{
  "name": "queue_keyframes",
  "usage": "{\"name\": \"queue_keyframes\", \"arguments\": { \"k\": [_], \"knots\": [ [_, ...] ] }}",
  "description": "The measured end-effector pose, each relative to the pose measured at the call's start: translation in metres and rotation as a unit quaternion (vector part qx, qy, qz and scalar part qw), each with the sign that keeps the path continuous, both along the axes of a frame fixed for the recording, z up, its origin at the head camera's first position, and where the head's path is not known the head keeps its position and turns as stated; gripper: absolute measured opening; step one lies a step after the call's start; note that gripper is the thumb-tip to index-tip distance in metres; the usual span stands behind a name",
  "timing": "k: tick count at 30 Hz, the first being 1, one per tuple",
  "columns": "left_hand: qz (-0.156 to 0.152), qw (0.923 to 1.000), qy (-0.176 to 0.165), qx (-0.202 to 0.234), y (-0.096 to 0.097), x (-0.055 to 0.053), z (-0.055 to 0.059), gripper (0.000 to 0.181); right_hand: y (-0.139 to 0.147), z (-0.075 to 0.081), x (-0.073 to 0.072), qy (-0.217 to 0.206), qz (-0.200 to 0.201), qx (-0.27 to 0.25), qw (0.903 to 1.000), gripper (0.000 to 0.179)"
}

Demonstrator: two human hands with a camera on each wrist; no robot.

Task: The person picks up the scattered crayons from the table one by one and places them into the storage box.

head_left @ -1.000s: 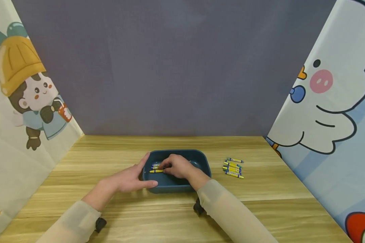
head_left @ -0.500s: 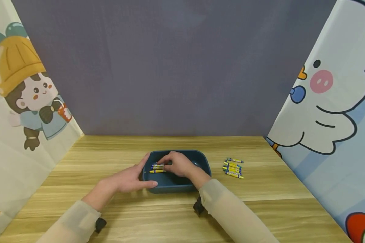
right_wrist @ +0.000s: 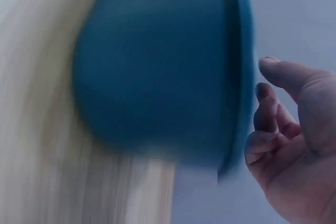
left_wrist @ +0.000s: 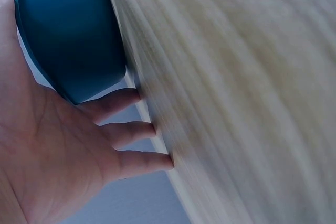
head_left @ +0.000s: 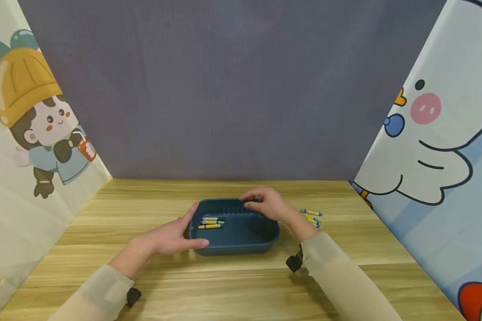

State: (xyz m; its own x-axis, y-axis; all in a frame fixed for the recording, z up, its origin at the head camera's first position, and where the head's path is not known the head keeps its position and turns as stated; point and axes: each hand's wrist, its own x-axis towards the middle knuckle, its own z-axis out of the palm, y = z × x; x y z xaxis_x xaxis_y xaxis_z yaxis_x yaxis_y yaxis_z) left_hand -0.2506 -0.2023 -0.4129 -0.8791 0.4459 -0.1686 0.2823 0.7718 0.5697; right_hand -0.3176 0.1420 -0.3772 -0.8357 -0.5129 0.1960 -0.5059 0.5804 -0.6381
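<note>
A dark blue plastic bin (head_left: 241, 250) sits on the wooden table, with a small row of yellow-wrapped crayons (head_left: 210, 226) lying inside at its left end. My left hand (head_left: 166, 236) rests against that end, thumb and forefinger spread along the corners. In the left wrist view its other fingers (left_wrist: 139, 162) stretch down to the tabletop. Over the bin's back right rim is my right hand (head_left: 267, 204), fingers loosely bent. The right wrist view shows nothing between its thumb and fingers. More crayons (head_left: 312, 220) lie right of the bin, partly hidden behind the right wrist.
The wooden tabletop (head_left: 164, 285) extends around the bin. A plain grey panel (head_left: 233, 89) stands along its back edge. Cartoon-printed sheets rise on the left (head_left: 8, 214) and right (head_left: 438, 169) sides.
My right hand has let go of the crayons in the bin, risen and moved right to above the back right rim. The left hand and the bin have stayed in place.
</note>
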Motion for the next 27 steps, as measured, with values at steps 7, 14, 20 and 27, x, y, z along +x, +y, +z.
{"name": "queue_keyframes", "arguments": {
  "k": [7,14,20,27],
  "knots": [
    [0.001,1.0000,0.002,-0.004,-0.001,0.001,0.000,0.127,0.068,0.004,-0.006,-0.030,-0.069,-0.024,0.9969,0.027],
    [-0.001,1.0000,0.003,-0.005,-0.002,0.001,-0.001,0.127,0.132,-0.010,-0.015,-0.057,-0.103,-0.016,0.9930,0.031],
    [0.000,1.0000,0.002,-0.005,-0.001,0.001,-0.001,0.127,0.176,-0.033,-0.023,-0.043,-0.113,0.030,0.9923,0.031],
    [-0.008,0.9999,0.010,0.002,0.002,0.001,0.001,0.127,0.210,-0.049,-0.023,-0.061,-0.142,0.064,0.9859,0.031]
  ]
}}
